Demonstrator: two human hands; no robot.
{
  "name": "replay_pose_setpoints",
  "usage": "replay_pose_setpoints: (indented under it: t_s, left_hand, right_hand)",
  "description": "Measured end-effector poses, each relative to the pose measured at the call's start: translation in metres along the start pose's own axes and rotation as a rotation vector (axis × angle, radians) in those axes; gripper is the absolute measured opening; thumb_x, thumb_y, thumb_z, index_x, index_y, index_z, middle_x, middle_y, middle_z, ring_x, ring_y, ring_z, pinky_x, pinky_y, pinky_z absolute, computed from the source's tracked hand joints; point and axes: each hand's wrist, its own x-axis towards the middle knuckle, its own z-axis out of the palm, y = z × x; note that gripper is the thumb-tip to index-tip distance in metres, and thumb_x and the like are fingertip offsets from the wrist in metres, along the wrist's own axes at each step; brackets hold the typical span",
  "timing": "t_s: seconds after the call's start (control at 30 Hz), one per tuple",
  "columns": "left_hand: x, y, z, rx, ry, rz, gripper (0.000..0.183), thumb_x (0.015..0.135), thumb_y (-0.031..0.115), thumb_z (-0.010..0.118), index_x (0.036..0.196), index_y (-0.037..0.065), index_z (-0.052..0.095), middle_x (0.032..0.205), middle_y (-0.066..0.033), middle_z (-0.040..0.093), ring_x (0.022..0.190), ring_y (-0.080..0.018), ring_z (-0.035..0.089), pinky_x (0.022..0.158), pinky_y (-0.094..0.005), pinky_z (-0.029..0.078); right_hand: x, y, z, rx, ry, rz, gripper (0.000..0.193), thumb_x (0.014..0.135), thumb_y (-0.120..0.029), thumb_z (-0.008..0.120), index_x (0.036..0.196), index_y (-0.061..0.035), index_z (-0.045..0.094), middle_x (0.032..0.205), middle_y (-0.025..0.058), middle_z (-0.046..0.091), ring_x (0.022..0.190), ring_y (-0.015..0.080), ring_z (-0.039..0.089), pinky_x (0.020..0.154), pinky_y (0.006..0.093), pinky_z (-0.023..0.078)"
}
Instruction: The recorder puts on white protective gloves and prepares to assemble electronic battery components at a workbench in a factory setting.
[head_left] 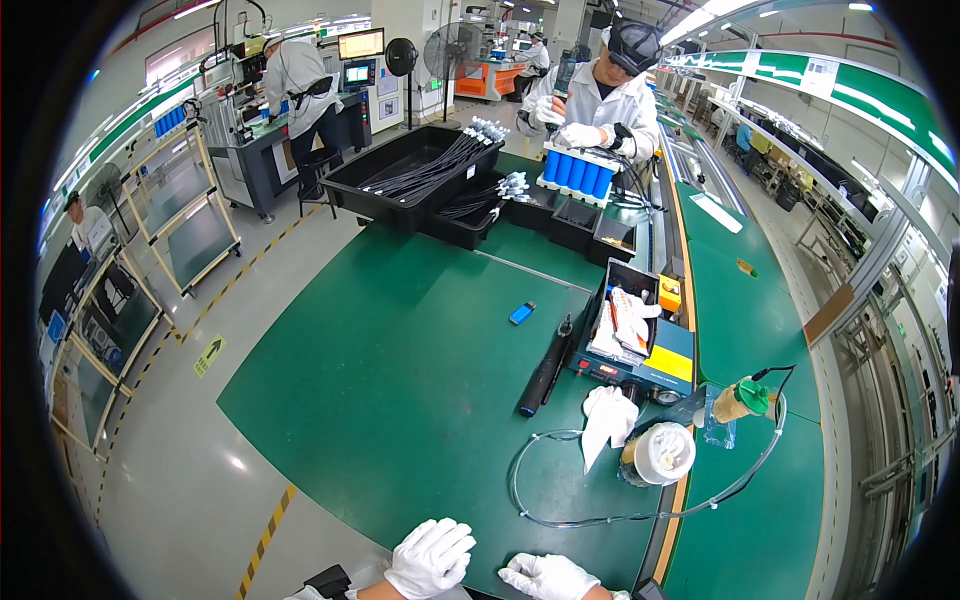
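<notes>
My left hand (430, 558), in a white glove, lies palm down at the near edge of the green table (380, 400). Its fingers are stretched out and hold nothing. Beside it on the right, my right hand (548, 577), gloved in white too, rests at the same edge. Its fingers are loosely bent and slightly apart, with nothing visible in them. Farther up the table lie a black electric screwdriver (545, 372) and a small blue rectangular piece (522, 313). A crumpled white glove (607, 420) is nearer, next to a tub with a white rim (664, 454).
A looped cable (590, 522) runs around the tub. A black bin of packets (625, 325) sits on a blue-green power unit (640, 372). Black trays (375, 200) of cables stand at the back. Across the table, a person (600, 110) handles a blue cell block (577, 172).
</notes>
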Motion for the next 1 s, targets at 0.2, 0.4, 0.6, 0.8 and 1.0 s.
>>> replay_pose_setpoints:
  t_s: [0.2, 0.4, 0.6, 0.8, 1.0]
  left_hand:
    - [0.0011, 0.0008, -0.0007, 0.005, 0.006, 0.007, 0.019, 0.076, 0.016, 0.065, 0.094, 0.008, 0.066, 0.104, -0.0085, 0.067, 0.096, -0.0256, 0.064, 0.086, -0.0395, 0.05]
    - [0.0014, 0.0006, -0.0011, -0.003, 0.004, 0.004, 0.019, 0.076, 0.016, 0.065, 0.094, 0.008, 0.066, 0.104, -0.0084, 0.067, 0.096, -0.0256, 0.063, 0.086, -0.0393, 0.051]
    - [0.0013, 0.0007, -0.0008, 0.003, 0.018, 0.012, 0.019, 0.076, 0.016, 0.065, 0.094, 0.008, 0.066, 0.104, -0.0086, 0.067, 0.096, -0.0254, 0.063, 0.085, -0.0393, 0.051]
    - [0.0013, -0.0004, -0.0006, -0.001, 0.003, 0.014, 0.02, 0.076, 0.015, 0.065, 0.095, 0.008, 0.066, 0.104, -0.009, 0.067, 0.095, -0.0259, 0.063, 0.085, -0.0393, 0.051]
    - [0.0018, -0.0002, -0.0014, -0.005, 0.017, 0.026, 0.021, 0.076, 0.014, 0.065, 0.096, 0.007, 0.066, 0.103, -0.0096, 0.066, 0.094, -0.0264, 0.063, 0.084, -0.0391, 0.051]
  right_hand:
    - [-0.0007, -0.0007, 0.0001, 0.021, 0.005, 0.018, 0.035, 0.096, -0.041, 0.049, 0.085, -0.0077, 0.055, 0.077, 0.0198, 0.059, 0.076, 0.0408, 0.06, 0.066, 0.0472, 0.046]
    - [-0.0006, -0.0036, -0.002, 0.015, -0.004, 0.029, 0.035, 0.096, -0.041, 0.049, 0.085, -0.0077, 0.055, 0.078, 0.0196, 0.059, 0.076, 0.0405, 0.06, 0.066, 0.0471, 0.046]
    - [-0.0006, 0.002, 0.0011, -0.004, -0.006, -0.01, 0.034, 0.096, -0.04, 0.048, 0.087, -0.0078, 0.055, 0.08, 0.0185, 0.059, 0.077, 0.0395, 0.06, 0.067, 0.047, 0.047]
    - [-0.0007, -0.0015, -0.0015, 0.015, -0.009, 0.003, 0.033, 0.096, -0.04, 0.048, 0.088, -0.0079, 0.056, 0.08, 0.0186, 0.059, 0.077, 0.0396, 0.061, 0.067, 0.047, 0.047]
    - [0.0005, 0.0014, 0.0009, 0.009, -0.009, 0.001, 0.035, 0.096, -0.04, 0.049, 0.087, -0.0073, 0.056, 0.08, 0.0196, 0.06, 0.077, 0.0406, 0.06, 0.067, 0.0472, 0.046]
